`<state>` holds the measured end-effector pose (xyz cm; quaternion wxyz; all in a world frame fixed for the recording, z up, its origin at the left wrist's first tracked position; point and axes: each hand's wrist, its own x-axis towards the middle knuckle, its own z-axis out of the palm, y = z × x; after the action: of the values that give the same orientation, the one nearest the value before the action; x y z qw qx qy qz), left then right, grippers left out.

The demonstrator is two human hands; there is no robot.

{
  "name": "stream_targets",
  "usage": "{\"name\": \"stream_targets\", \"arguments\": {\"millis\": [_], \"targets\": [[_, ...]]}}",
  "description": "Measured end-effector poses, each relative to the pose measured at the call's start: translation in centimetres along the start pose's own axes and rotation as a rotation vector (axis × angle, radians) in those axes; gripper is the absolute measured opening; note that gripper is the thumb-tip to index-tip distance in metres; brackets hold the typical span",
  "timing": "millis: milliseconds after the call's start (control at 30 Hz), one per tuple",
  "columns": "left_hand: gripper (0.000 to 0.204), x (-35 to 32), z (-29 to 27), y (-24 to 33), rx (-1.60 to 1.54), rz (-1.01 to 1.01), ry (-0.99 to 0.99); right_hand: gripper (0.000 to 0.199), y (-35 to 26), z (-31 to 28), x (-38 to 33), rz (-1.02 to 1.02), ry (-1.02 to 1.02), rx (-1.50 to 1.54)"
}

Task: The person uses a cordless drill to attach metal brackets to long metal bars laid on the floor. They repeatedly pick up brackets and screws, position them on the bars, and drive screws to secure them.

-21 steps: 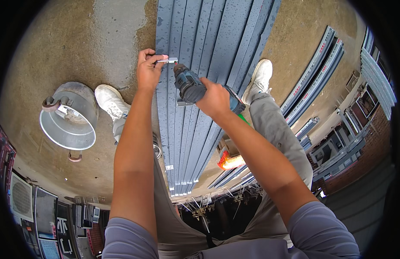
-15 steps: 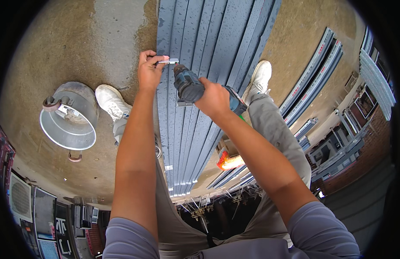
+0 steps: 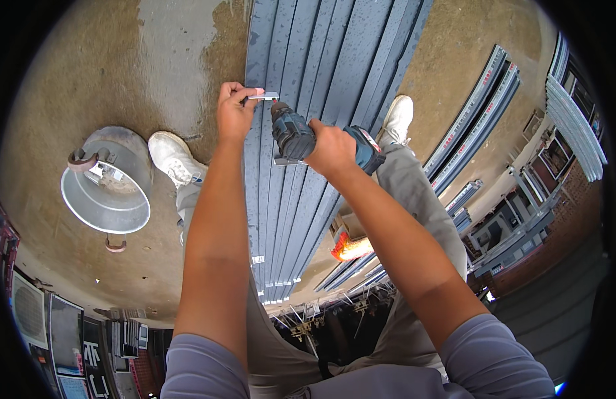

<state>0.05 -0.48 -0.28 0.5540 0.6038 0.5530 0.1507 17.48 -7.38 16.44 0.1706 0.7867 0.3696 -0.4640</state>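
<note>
My left hand pinches a small silver metal bracket between thumb and fingers, over the left edge of the grey metal bars. In my right hand is a dark blue-grey cordless drill, gripped by its handle. Its nose points away from me, with the tip at the bracket's right end; whether the two touch I cannot tell. Another small silver piece lies across the bars beside the drill body. Water drops cover the bars, which run lengthwise between my feet.
A metal bucket with brown handles stands left of my left shoe. My right shoe is right of the bars. More metal profiles lie on the floor at right. An orange-and-white bag sits near my right leg.
The drill has tilted slightly, so more of its battery end shows. Both hands stay at nearly the same place over the bars, and the whole view has shifted a little.
</note>
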Motion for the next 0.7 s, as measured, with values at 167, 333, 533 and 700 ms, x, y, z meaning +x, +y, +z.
{"name": "stream_targets", "arguments": {"millis": [167, 333, 533, 700], "targets": [[0.027, 0.1, 0.2, -0.2, -0.032, -0.025, 0.003, 0.033, 0.3, 0.1, 0.0, -0.034, 0.020, -0.011], [0.021, 0.2, 0.0, 0.0, 0.000, -0.066, 0.004, 0.030, 0.1, 0.2, -0.1, -0.010, -0.012, -0.004], [0.023, 0.2, 0.0, 0.3, 0.032, -0.064, -0.006, 0.035, 0.0, 0.1, -0.1, 0.021, -0.009, 0.018], [0.022, 0.9, -0.4, -0.4, 0.052, 0.003, -0.053, 0.030, -0.4, -0.8, -0.2, 0.038, -0.048, 0.030]]}}
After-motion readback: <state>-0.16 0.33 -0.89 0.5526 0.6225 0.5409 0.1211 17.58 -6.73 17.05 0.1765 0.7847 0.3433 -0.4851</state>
